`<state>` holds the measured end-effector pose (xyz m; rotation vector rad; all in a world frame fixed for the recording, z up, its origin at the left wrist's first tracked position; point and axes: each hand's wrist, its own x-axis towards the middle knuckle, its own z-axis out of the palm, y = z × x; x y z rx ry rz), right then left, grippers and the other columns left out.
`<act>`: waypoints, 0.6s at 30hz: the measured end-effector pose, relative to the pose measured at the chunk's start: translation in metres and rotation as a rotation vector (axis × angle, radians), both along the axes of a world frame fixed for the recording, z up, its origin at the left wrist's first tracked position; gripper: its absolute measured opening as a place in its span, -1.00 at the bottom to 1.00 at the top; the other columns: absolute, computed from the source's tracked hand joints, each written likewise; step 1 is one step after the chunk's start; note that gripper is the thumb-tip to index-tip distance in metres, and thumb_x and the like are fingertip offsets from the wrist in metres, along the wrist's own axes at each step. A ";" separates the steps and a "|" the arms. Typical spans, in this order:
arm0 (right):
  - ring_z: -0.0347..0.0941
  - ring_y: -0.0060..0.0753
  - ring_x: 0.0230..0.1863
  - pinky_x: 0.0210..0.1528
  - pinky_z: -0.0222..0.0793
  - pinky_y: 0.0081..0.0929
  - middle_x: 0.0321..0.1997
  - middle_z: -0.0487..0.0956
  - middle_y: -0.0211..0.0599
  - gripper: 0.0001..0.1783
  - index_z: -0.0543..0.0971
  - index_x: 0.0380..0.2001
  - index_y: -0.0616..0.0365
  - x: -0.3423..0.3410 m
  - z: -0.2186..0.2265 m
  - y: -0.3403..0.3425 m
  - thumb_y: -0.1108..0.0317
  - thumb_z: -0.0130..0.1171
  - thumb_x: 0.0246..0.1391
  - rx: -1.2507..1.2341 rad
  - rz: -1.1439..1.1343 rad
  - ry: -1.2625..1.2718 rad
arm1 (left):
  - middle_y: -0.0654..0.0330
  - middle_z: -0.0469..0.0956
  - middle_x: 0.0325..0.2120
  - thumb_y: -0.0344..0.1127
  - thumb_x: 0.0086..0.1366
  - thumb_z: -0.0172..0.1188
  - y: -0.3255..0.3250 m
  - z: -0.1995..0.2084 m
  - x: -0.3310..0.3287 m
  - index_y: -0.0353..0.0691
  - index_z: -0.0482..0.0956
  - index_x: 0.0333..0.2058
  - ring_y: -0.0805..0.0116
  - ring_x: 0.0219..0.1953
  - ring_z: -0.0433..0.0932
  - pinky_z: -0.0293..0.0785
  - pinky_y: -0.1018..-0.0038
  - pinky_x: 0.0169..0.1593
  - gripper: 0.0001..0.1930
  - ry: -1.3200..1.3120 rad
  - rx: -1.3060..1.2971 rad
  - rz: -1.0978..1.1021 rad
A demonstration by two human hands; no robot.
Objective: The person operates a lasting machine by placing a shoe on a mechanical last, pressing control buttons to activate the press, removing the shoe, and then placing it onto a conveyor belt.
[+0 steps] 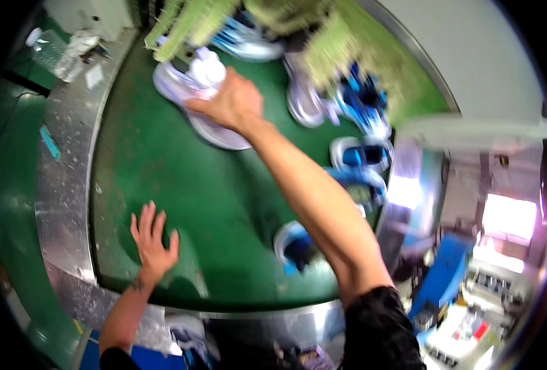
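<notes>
A pale lavender sandal-like shoe (pixel 210 131) with a light sole lies on the green surface toward the far left. My right hand (pixel 236 102) reaches far across and is closed on its upper, thumb on the near side; the fingertips are hidden behind the hand. A white rounded part (pixel 207 69) of the shoe sticks up beside the fingers. Nearer to me, on the left, my left hand (pixel 154 240) is open, its fingers spread low over the green surface (pixel 162 166). Nothing is in it.
Blurred yellow-green strips (pixel 347 46) hang at the far side, over a blue shoe (pixel 249 43). Several blue and lavender shoes line the right, including a blue-and-white one (pixel 363 154). Another blue shoe (pixel 295 245) sits under my right forearm. A metal rim (pixel 70 185) borders the surface.
</notes>
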<state>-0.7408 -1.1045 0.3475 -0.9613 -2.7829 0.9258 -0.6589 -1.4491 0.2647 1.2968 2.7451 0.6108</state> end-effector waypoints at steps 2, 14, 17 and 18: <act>0.60 0.10 -0.15 -0.09 0.53 -0.09 -0.07 0.61 0.11 -0.01 0.50 0.04 0.34 0.055 -0.020 -0.034 -0.30 0.42 -0.28 -0.314 -0.154 -0.113 | -0.09 0.25 0.28 -0.28 0.09 0.25 0.019 -0.017 -0.009 -0.29 0.41 0.09 -0.10 0.34 0.19 -0.05 -0.16 0.37 -0.45 0.028 0.054 -0.014; 0.55 -0.33 0.05 0.13 0.43 -0.35 0.04 0.61 -0.20 -0.27 0.52 0.08 0.11 0.517 0.250 -0.191 0.20 0.55 -0.22 -0.733 -0.052 0.178 | 0.01 0.45 0.14 0.25 0.44 -0.16 0.071 0.155 0.120 -0.18 0.03 0.39 0.17 0.12 0.46 0.32 0.21 0.25 -0.24 -1.944 -0.294 -0.465; 0.34 -0.05 0.25 0.29 0.27 -0.20 0.26 0.40 -0.09 -0.10 0.40 0.19 0.10 0.537 0.286 -0.200 0.33 0.52 -0.34 0.024 0.156 0.435 | -0.14 0.46 0.09 0.16 0.35 -0.02 0.060 0.268 0.203 -0.21 0.25 0.28 0.03 0.06 0.51 0.44 0.12 0.13 -0.31 -2.279 -0.331 -0.468; 0.30 -0.06 0.29 0.33 0.22 -0.21 0.31 0.35 -0.09 -0.09 0.35 0.24 0.12 0.557 0.272 -0.208 0.30 0.50 -0.26 0.078 -0.018 0.552 | -0.18 0.47 0.05 0.09 0.33 0.03 0.064 0.291 0.226 -0.27 0.27 0.25 0.00 0.00 0.55 0.51 0.13 0.07 -0.33 -2.318 -0.251 -0.426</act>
